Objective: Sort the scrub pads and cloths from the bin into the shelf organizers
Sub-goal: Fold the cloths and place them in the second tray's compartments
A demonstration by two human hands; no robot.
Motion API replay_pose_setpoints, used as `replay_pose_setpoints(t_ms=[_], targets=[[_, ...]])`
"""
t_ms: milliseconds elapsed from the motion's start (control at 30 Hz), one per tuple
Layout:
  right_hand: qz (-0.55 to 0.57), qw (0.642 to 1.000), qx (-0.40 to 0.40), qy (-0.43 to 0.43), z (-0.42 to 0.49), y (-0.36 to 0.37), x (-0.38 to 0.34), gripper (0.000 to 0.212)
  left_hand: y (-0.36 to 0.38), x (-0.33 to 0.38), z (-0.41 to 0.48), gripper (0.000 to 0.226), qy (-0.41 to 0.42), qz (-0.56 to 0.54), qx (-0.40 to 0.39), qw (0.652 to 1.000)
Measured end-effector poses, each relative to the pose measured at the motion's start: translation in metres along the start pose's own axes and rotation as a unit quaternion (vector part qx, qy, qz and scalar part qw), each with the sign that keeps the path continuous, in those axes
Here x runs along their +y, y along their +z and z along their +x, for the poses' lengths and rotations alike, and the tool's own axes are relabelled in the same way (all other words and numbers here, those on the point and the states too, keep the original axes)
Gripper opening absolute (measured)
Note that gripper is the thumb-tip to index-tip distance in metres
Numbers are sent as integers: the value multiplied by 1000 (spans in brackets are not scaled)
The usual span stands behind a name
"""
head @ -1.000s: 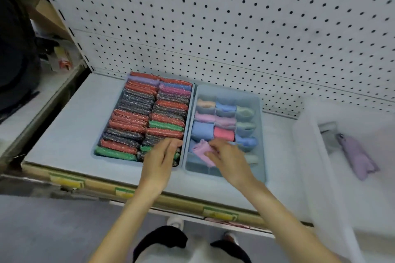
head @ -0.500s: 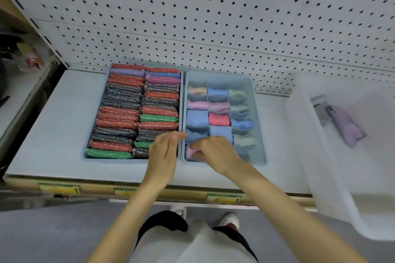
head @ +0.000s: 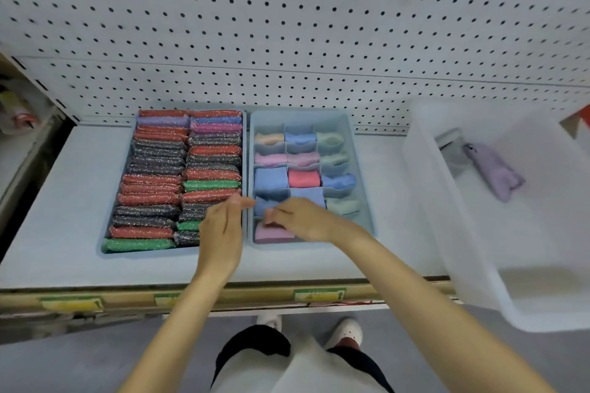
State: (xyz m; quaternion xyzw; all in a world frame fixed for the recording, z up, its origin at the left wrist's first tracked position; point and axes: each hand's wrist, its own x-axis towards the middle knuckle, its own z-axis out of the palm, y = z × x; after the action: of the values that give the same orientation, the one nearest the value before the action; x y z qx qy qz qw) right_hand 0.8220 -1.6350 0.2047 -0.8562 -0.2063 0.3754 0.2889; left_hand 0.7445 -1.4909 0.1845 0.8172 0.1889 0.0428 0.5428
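Since a second ago the pink cloth (head: 274, 233) has dropped into the cloth organizer's (head: 300, 118) near-left compartment. At right, the bin (head: 447, 217) holds a purple cloth (head: 495, 169); the pad organizer (head: 134, 251) is packed. The left hand (head: 223, 233) lies flat-fingered along the divide. The right hand (head: 303, 220) curls its fingers (head: 281, 214) onto the cloth, which looks soft and light, best pinched at its fold.

White pegboard (head: 287, 25), yellow-green shelf labels (head: 319, 294)

A: What differs from a second earlier?
B: The pink cloth (head: 275, 233), then raised in the right hand (head: 305, 219), now lies in the front-left compartment of the divided organizer (head: 314, 246), the hand's fingers (head: 271, 215) touching its top.
A: And the left hand (head: 220, 233)?
B: Fingertips now reach that organizer's left wall.
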Motion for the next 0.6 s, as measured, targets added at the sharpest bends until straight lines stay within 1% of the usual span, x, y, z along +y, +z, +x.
replay_pose_setpoints(t_ms=[67,167,267,333,400,467,533,567,600], targets=[[107,991,73,-36,-17,-13,6,39,9,20,-3,48,27,12,14,999],[256,950,168,-54,-56,-46,24,26,43,57,-9,42,55,-26,-23,998],[307,913,266,-44,-103,-90,66,23,103,92,-19,32,52,-75,-55,994],[302,896,324,-17,-131,-121,108,26,148,114,-30,29,56,-89,-80,991],[271,888,371,33,-153,-149,159,26,192,134,-39,29,71,-81,-102,989],[223,884,402,87,-170,-174,211,20,229,153,-40,30,95,-54,-115,987],[164,884,415,139,-179,-195,262,13,260,168,-38,29,100,-31,-114,988],[133,888,407,167,-180,-205,284,10,273,174,-38,25,99,-24,-113,988],[98,895,391,193,-178,-214,306,13,287,177,-39,23,98,-17,-110,989]])
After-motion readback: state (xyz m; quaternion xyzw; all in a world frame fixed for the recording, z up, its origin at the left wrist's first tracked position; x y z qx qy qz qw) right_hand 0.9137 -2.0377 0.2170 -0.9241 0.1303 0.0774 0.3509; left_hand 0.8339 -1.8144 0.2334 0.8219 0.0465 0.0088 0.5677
